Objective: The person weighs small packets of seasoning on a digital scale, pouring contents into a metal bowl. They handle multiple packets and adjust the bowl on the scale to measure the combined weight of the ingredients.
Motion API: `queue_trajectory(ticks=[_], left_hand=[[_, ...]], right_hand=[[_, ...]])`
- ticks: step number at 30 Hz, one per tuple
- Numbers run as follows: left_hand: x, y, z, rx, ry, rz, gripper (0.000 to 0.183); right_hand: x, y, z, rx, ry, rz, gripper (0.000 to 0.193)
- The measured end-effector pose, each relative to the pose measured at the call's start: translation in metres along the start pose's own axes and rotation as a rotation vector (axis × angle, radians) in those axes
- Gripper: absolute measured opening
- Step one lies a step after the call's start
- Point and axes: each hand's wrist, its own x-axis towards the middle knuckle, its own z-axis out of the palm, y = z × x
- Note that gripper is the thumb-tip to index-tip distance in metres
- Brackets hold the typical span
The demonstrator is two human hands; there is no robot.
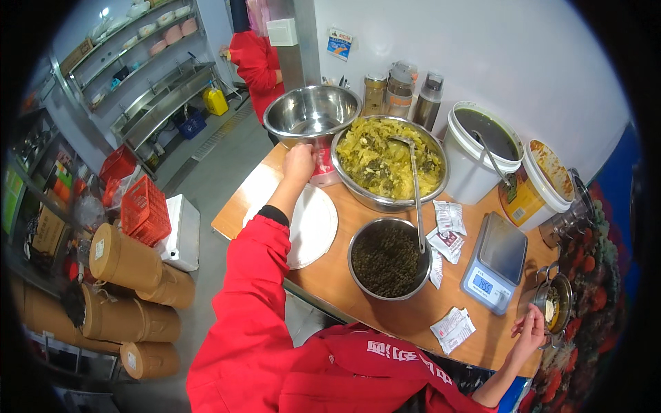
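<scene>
My left hand (299, 164) is closed at the near side of an empty steel bowl (313, 113), its fingers against the bowl's lower edge. Under that bowl shows part of a red and clear container (325, 168). My right hand (529, 332) is at the near right, its fingers drawn together beside a small two-handled steel pot (563, 303) with a pale piece inside; what the fingers hold, if anything, is hidden. Between my arms stands a steel bowl of dark peppercorn-like grains (389, 265). Behind it, a large bowl (385, 203) holds chopped yellow-green pickled vegetables and a ladle (415, 186).
A digital scale (497, 258) and several small white packets (453, 330) lie on the wooden table (330, 292). White buckets (465, 165) and jars (399, 89) line the wall. A round white board (313, 227) is under my left forearm. Another person (256, 69) stands behind.
</scene>
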Motion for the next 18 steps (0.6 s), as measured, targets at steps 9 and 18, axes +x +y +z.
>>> queue_trajectory(ticks=[9,18], left_hand=[[0.001,0.019,0.016,0.214,-0.165,-0.107,0.018],[0.015,0.019,0.019,0.276,-0.324,0.006,0.015]], right_hand=[[0.003,0.002,0.005,0.023,-0.034,-0.01,0.02],[-0.002,0.004,-0.001,0.033,-0.051,-0.03,0.019]])
